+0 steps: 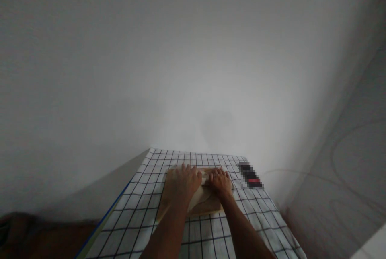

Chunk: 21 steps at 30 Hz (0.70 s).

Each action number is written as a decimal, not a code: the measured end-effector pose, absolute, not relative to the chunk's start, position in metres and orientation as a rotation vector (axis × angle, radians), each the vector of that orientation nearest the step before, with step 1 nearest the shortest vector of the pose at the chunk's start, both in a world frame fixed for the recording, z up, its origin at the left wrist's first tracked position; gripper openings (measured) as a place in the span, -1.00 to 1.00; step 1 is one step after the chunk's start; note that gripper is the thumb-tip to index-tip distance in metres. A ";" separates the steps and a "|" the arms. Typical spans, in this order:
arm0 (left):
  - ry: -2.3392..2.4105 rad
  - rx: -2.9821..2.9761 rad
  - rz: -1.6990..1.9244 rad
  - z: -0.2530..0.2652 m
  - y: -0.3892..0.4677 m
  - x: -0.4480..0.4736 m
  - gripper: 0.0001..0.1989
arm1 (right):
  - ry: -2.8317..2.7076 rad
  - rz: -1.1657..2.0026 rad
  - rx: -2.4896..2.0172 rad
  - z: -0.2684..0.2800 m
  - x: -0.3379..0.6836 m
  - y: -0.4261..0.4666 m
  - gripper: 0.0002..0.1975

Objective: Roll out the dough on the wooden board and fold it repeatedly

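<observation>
A wooden board lies on the table, with a pale flat sheet that looks like dough on it. Between my hands shows a short stretch of a pale roll; whether it is dough or a rolling pin I cannot tell. My left hand rests palm down over its left side, fingers stretched forward and apart. Over the right side lies my right hand, also palm down, its fingers spread and slightly bent. Both hands cover much of the roll and the board's far part.
A white cloth with dark grid lines covers the table. Right of the board lies a dark, pixelated flat object with a red strip. A pale wall rises behind the table's far edge, and another wall stands to the right.
</observation>
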<state>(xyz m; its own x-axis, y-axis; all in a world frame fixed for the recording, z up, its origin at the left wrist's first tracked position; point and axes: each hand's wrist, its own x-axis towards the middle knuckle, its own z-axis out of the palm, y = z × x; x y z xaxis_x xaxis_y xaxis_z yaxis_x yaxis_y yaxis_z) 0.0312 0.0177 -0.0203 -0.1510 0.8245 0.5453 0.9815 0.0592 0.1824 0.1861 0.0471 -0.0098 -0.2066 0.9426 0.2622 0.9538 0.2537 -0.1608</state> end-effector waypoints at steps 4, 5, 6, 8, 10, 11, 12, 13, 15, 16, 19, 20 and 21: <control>-1.992 -1.817 -0.765 -0.019 0.002 0.031 -0.68 | -2.199 -0.057 -1.752 -0.018 0.186 0.034 -0.54; -1.987 -1.823 -0.765 -0.019 -0.001 0.031 -0.67 | -2.185 -0.062 -1.760 -0.021 0.186 0.032 -0.54; -1.985 -1.828 -0.766 -0.019 -0.003 0.032 -0.66 | -2.172 -0.064 -1.768 -0.023 0.187 0.031 -0.54; -1.992 -1.825 -0.772 -0.021 -0.007 0.034 -0.64 | -2.166 -0.061 -1.758 -0.026 0.190 0.028 -0.55; -2.018 -1.804 -0.779 -0.024 -0.010 0.035 -0.62 | -2.207 -0.050 -1.700 -0.027 0.196 0.025 -0.56; -2.020 -1.803 -0.781 -0.025 -0.010 0.036 -0.61 | -2.234 -0.047 -1.662 -0.026 0.199 0.024 -0.56; -2.020 -1.803 -0.781 -0.025 -0.011 0.036 -0.61 | -2.258 -0.046 -1.627 -0.025 0.202 0.024 -0.56; -2.016 -1.804 -0.780 -0.025 -0.011 0.036 -0.62 | -2.271 -0.047 -1.605 -0.024 0.204 0.024 -0.57; -1.995 -1.811 -0.777 -0.024 -0.010 0.035 -0.65 | -2.271 -0.047 -1.598 -0.024 0.207 0.026 -0.58; -1.986 -1.810 -0.774 -0.023 -0.009 0.034 -0.66 | -2.257 -0.050 -1.604 -0.024 0.206 0.028 -0.58; -1.982 -1.808 -0.749 -0.020 -0.006 0.031 -0.67 | -2.204 -0.054 -1.646 -0.027 0.201 0.036 -0.58; -1.981 -1.813 -0.734 -0.020 -0.004 0.030 -0.68 | -2.190 -0.053 -1.659 -0.027 0.199 0.039 -0.58; -1.981 -1.817 -0.719 -0.020 -0.001 0.028 -0.69 | -2.185 -0.056 -1.665 -0.026 0.197 0.042 -0.58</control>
<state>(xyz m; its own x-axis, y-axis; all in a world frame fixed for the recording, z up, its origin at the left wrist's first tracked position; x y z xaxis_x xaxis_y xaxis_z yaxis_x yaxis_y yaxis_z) 0.0278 -0.0014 -0.0203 -0.1105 0.8092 0.5770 0.9909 0.0452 0.1264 0.1968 0.0419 -0.0264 -0.2168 0.9191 0.3291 0.9348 0.2926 -0.2014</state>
